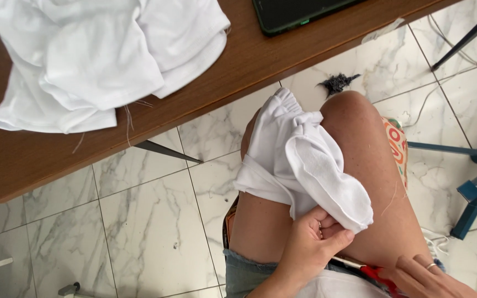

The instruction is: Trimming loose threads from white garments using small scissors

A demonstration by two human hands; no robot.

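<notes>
Pinching the near edge of a white cloth (299, 165) draped across bare knees, the person's left hand (310, 243) has its fingers curled tight on the fabric at about six o'clock of the bundle, thumb on top and fingertips tucked under. The right hand (423, 276), at the lower right corner of the view, is closed around red-handled scissors (368, 270), whose pale blades point toward the left hand's wrist at roughly nine o'clock; a ring shows on one finger. The cloth lies bunched over both thighs, its far end reaching toward the knee at twelve o'clock, well apart from the brown wooden table (238, 72). On that table, at ten o'clock from the lap, sits a heap of more white fabric (100, 55) with loose threads trailing off its edge, and a dark tablet (299, 11) rests at the top edge. A dark tuft of fluff (337, 83) lies on the marble-patterned floor tiles (155, 221) just beyond the knee. By the look of it, good work here means keeping the pinched edge taut and flat, holding the fold clear of skin, and bringing the blades in only where the fabric stands free of the thigh beneath.
</notes>
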